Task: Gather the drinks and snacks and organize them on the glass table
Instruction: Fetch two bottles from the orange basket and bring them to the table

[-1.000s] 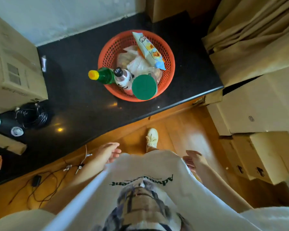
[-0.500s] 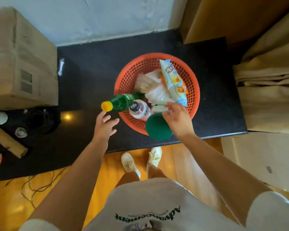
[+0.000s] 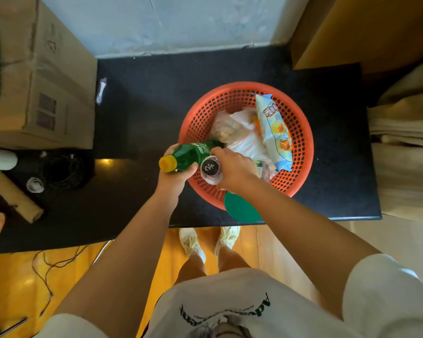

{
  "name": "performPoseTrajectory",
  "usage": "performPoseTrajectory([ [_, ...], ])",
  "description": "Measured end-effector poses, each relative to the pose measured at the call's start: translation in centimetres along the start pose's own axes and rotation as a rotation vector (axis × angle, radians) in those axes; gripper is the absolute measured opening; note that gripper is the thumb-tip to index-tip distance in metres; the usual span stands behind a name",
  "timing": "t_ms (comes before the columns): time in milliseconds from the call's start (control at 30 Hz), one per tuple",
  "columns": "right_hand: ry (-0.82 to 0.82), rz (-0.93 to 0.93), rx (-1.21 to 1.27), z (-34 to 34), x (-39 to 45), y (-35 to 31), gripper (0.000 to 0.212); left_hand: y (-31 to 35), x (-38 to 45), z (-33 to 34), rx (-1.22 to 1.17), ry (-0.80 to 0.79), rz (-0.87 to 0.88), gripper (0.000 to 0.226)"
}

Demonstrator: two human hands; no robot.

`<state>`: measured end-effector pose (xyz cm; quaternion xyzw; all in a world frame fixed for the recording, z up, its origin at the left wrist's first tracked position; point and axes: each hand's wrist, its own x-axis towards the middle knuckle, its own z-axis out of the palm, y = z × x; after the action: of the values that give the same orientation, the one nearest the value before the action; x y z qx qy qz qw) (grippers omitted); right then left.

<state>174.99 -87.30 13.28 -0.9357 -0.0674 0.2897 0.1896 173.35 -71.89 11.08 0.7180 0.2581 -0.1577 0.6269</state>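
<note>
Head view, only view. Green bottle (image 3: 195, 153) lies tilted across the near-left rim of the orange basket (image 3: 300, 152), long axis running from its yellow cap (image 3: 167, 163) at lower left, outside the rim, up-right into the basket. Left hand (image 3: 175, 175) is curled round its neck end from below, gripping it. Clear bottle (image 3: 211, 170) stands just beside it, black cap up, touching the green one; right hand (image 3: 232, 167) wraps round its shoulder. Both bottles sit directly under the hands, at the basket's near edge. Snack bags (image 3: 274, 128) lie further in, toward the right rim. Basket rests on a black counter (image 3: 144, 98), near its front edge. Judgement: both drinks lift out toward the person.
</note>
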Motion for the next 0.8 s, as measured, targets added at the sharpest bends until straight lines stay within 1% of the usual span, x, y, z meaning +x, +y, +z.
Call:
performPoseTrajectory([
  [67, 0.011, -0.023, -0.027, -0.2, 0.0, -0.2, 0.063, 0.3, 0.3, 0.2, 0.056, 0.013, 0.035, 0.055],
  [133, 0.021, -0.057, -0.048, -0.5, -0.2, -0.4, 0.065, 1.0, 0.6, 0.2, 0.072, 0.019, 0.038, 0.049],
  [233, 0.084, -0.063, 0.066, -1.6, -1.0, -1.0, 0.068, 2.9, 0.6, -0.8, 0.047, -0.009, 0.057, 0.046],
  [333, 0.179, -0.025, 0.303, -3.7, -2.5, -1.8, 0.061, 5.6, -0.3, -2.5, 0.053, -0.061, 0.164, 0.050],
  [400, 0.237, -0.005, 0.493, -5.1, -3.6, -2.4, 0.065, 7.6, -1.3, -3.4, 0.018, -0.086, 0.243, 0.051],
  [467, 0.323, 0.012, 0.702, -6.7, -5.0, -3.3, 0.065, 9.5, -2.5, -4.4, -0.079, -0.087, 0.310, 0.049],
  [600, 0.482, 0.052, 1.062, -9.7, -8.7, -5.0, 0.055, 13.2, -5.3, -5.7, -0.259, -0.101, 0.379, 0.033],
  [700, 0.539, 0.047, 1.339, -10.8, -12.1, -6.0, 0.047, 15.1, -7.1, -6.9, -0.353, -0.134, 0.416, 0.024],
  [800, 0.578, 0.033, 1.596, -10.4, -15.1, -6.8, 0.027, 15.9, -9.1, -7.3, -0.400, -0.168, 0.464, 0.020],
])
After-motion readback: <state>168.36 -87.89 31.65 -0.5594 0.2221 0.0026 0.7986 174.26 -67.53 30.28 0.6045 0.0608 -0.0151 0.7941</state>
